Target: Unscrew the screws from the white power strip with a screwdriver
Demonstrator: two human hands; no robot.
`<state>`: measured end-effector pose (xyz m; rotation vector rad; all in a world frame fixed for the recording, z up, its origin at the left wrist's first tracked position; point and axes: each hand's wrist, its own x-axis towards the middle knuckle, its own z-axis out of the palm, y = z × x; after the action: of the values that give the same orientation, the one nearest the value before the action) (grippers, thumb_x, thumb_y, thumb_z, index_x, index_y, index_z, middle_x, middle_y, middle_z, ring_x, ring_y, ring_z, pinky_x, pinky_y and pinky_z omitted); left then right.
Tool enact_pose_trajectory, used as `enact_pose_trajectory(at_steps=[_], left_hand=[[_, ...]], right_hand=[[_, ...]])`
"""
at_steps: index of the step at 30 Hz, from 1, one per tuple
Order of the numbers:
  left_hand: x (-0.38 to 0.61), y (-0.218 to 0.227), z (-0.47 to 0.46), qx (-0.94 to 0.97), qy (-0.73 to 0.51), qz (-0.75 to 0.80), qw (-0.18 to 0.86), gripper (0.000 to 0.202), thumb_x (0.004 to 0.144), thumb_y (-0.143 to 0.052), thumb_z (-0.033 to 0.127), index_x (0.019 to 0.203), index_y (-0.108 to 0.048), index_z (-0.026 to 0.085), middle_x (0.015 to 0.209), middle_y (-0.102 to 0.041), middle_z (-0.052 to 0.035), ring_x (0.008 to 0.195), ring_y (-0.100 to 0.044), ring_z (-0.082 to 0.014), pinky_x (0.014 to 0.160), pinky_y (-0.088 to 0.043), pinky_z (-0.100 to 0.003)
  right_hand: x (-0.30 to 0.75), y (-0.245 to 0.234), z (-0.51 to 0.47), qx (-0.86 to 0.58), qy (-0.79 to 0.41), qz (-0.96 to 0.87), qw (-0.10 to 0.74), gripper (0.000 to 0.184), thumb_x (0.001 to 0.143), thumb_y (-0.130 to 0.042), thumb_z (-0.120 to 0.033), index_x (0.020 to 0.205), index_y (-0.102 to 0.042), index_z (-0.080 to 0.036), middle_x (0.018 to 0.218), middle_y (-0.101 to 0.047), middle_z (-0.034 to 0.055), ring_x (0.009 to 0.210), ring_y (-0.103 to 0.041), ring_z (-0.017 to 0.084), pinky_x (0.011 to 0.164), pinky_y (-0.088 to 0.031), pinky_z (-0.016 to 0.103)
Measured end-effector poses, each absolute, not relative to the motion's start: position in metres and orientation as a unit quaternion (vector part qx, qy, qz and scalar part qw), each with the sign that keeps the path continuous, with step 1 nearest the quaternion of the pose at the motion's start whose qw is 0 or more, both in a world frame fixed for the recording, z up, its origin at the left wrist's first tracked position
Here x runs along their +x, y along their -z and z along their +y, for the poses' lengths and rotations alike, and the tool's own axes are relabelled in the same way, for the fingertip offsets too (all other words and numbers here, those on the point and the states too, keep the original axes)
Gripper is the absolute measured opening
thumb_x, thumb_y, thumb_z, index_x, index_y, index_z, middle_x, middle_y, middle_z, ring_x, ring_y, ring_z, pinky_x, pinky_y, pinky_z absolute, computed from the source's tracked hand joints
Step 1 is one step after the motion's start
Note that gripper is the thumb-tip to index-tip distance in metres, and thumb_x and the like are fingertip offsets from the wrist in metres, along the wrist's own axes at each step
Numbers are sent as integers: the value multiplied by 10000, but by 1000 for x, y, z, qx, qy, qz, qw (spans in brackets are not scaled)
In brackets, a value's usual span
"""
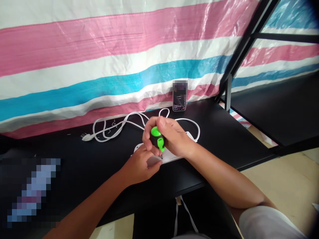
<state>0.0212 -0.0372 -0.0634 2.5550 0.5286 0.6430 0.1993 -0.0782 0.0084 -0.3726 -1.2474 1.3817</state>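
Risk, slip: my judgement was that the screwdriver [158, 139] tip could skate off its seat on the power strip [171, 156] if I pressed off-axis; the handle was short and stubby, so a small tilt of my wrist would have been enough.
Risk, fingers: my left hand [139, 165] lay right beside the tip, so a slip would likely have driven the blade into my fingertips (the closest thing in its path).
Risk, strip shifting: the strip sat near the near edge of the black table [74, 156]; held at one end only, it could have twisted under torque.
Risk, cable: the white cable [119, 127] lay looped on the far side, its plug [86, 136] loose at the left; it could have snagged on my forearm.
Right hand [171, 136]: clenched around the green-and-black handle, fingers fully wrapped, tip pointing down onto the strip.
Left hand: fingers curled and pressed on the near-left end of the strip, pinning it down; whether anything small sat under them I could not tell.
Strip position: flat on the table, mid-scene, under both hands.
Surroundings: a phone [179, 96] stood propped at the far edge against the striped tarp [99, 66].
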Motion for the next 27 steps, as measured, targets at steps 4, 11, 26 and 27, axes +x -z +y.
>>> enact_pose_trajectory(at_steps=[4, 11, 26, 27], left_hand=[[21, 62, -38, 927, -240, 178, 226, 170, 880, -682, 249, 1047, -700, 225, 1084, -730, -44, 1061, -686, -242, 994, -566, -403], [20, 62, -38, 932, -196, 216, 217, 258, 898, -665, 326, 1111, -706, 186, 1081, -731, -86, 1013, -699, -276, 888, -610, -426], [21, 63, -36, 929, -233, 172, 228, 174, 884, -691, 232, 1057, -692, 251, 1075, -719, -28, 1011, -675, -223, 971, -547, -385], [21, 63, -36, 930, -234, 172, 227, 176, 885, -691, 232, 1060, -692, 252, 1076, -719, -28, 1012, -675, -223, 973, -547, -385]], right_hand=[[197, -4, -76, -122, -586, -521, 609, 389, 985, -581, -585, 989, -493, -206, 714, -585, -64, 461, -407, 39, 425, -334, 184], [197, -7, -79, -157, -589, -556, 565, 247, 971, -682, -395, 992, -606, -161, 873, -635, 0, 620, -553, 60, 517, -416, 196], [195, 1, -79, -148, -563, -510, 633, 293, 1011, -601, -468, 902, -508, -212, 537, -435, -106, 398, -311, 45, 395, -223, 181], [195, 1, -79, -148, -561, -511, 634, 295, 1011, -599, -467, 896, -507, -212, 537, -438, -105, 396, -311, 46, 393, -222, 181]])
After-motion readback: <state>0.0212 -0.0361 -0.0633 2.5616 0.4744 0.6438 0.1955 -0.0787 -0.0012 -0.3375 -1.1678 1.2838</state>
